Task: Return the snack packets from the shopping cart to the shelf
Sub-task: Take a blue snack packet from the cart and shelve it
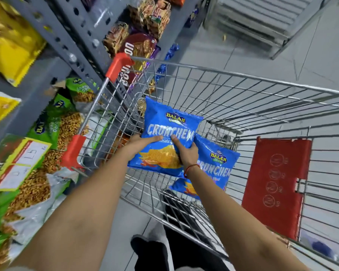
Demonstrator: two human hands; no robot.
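Observation:
A blue Crunchem chips packet (170, 122) is held up inside the wire shopping cart (262, 98). My left hand (139, 143) grips its left edge with the fingers across the front. My right hand (186, 153), a red thread on the wrist, holds its lower right side with the thumb on the front. A second blue Crunchem packet (217, 165) lies in the cart just right of and below the first, partly hidden by my right forearm. The grey metal shelf (53, 36) stands to the left of the cart.
Green namkeen packets (53, 130) and yellow packets (10, 45) fill the shelf on the left, with a price tag (18, 163) in front. Biscuit and chocolate packs (141, 44) sit further along. The cart's red child-seat flap (276, 184) is at right. Grey steps (262, 18) rise beyond.

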